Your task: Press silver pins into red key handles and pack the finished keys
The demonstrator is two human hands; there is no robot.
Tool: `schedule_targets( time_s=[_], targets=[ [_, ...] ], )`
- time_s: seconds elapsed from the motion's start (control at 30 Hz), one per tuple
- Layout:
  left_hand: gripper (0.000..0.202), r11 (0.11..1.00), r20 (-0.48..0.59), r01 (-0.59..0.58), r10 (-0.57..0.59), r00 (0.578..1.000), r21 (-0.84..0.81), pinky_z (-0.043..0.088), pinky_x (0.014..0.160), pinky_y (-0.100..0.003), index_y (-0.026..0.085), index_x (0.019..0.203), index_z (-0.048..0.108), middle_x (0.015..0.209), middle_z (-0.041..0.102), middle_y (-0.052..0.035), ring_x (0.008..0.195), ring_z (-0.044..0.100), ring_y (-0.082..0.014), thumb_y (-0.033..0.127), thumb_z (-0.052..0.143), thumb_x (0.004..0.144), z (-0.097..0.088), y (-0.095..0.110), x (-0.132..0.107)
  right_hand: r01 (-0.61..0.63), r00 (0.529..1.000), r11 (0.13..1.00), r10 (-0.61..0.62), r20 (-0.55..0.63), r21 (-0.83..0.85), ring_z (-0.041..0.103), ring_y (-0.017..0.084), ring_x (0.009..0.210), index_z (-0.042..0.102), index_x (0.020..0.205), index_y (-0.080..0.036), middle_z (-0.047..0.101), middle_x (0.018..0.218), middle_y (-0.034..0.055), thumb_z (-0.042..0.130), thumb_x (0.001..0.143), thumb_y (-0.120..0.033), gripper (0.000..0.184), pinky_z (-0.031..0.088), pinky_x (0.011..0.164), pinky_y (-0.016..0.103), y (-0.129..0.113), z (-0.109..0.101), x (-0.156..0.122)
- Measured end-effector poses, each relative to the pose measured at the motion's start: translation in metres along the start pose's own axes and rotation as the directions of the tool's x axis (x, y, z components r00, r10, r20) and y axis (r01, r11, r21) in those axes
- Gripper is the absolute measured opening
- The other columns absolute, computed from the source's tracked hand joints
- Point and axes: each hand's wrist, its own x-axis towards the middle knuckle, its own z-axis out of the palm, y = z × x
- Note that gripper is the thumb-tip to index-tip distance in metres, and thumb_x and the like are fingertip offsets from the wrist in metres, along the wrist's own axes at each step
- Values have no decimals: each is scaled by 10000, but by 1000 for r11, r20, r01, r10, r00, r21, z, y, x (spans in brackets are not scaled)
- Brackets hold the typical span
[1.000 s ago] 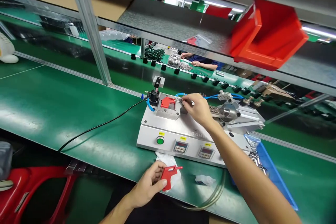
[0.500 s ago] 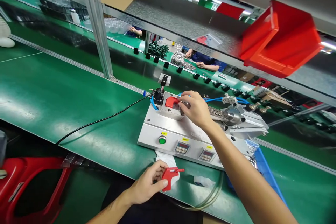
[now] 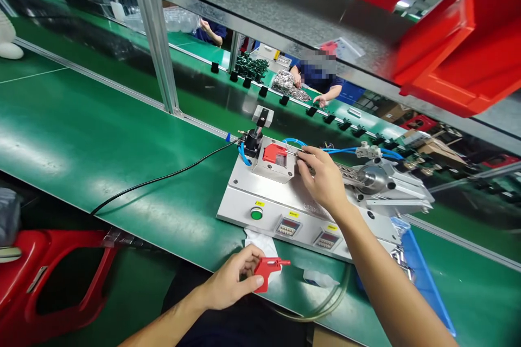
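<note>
My left hand (image 3: pixel 238 279) grips a red pistol-shaped plastic part (image 3: pixel 266 272), its thin nozzle pointing right, just in front of the bench edge. A second red plastic part (image 3: pixel 274 153) lies in the metal block fixture (image 3: pixel 272 171) on a silver bench machine (image 3: pixel 301 203). My right hand (image 3: pixel 321 176) is just right of that block, fingers bent around a thin metal rod (image 3: pixel 292 152) that points at the red part; the thumb is mostly hidden. Right of this hand sits a metal cylinder (image 3: pixel 370 178) in the machine's line.
A green button (image 3: pixel 256 213) and two small counters face me. A blue tray (image 3: pixel 427 276) with metal pieces stands at right. A red bin (image 3: pixel 459 59) sits on the shelf above. A black cable (image 3: pixel 163 176) crosses the green bench. Across from me a person (image 3: pixel 319 78) handles small parts.
My right hand has drawn back to the right from the red part in the fixture, uncovering more of the block. My left hand keeps its red part almost still. The view has shifted slightly.
</note>
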Motion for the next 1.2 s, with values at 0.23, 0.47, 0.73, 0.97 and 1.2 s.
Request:
schedule_targets(
  time_s=[0.23, 0.47, 0.73, 0.97, 1.2],
  targets=[
    [378, 1000, -4, -5, 5, 1000, -8, 460, 813, -286, 186, 1159, 598, 1065, 639, -67, 881, 577, -170, 468, 724, 940, 1, 2, -1, 27, 998, 999, -26, -57, 25, 675, 303, 1120, 761, 1082, -208, 741, 1188, 132, 509, 994, -262, 272, 572, 968, 496, -2, 2, -1],
    [381, 1000, 4, 2, -2, 1000, -9, 471, 812, -288, 184, 1157, 603, 1050, 641, -65, 870, 576, -167, 472, 726, 941, 1, 1, -1, -1, 999, 997, 4, -38, 80, 635, 329, 1174, 756, 1058, -221, 709, 1238, 138, 537, 967, -251, 239, 523, 1016, 556, -5, 0, 4],
    [440, 1000, -11, 13, -13, 1000, -13, 481, 842, -291, 188, 1176, 609, 1113, 687, -92, 954, 624, -197, 523, 742, 923, 1, 2, -1, -32, 990, 988, 10, 144, 152, 594, 332, 1171, 746, 1029, -215, 663, 1276, 131, 577, 927, -213, 197, 511, 998, 532, -27, 8, 38],
    [458, 1000, -37, 12, -12, 999, -15, 506, 873, -312, 186, 1179, 616, 1149, 689, -106, 1005, 649, -222, 534, 750, 913, 3, 0, -2, -44, 968, 991, 11, 250, 125, 583, 310, 1130, 716, 929, -184, 669, 1203, 131, 545, 875, -103, 197, 506, 984, 470, -31, 9, 53],
    [418, 1000, -23, 5, -5, 1000, 15, 500, 884, -314, 187, 1198, 612, 1163, 684, -109, 1027, 644, -224, 489, 731, 935, 2, -3, -4, -115, 963, 982, 74, 261, 148, 606, 286, 1089, 705, 967, -180, 670, 1170, 125, 517, 907, -100, 214, 503, 974, 441, -32, 8, 50]
  ],
)
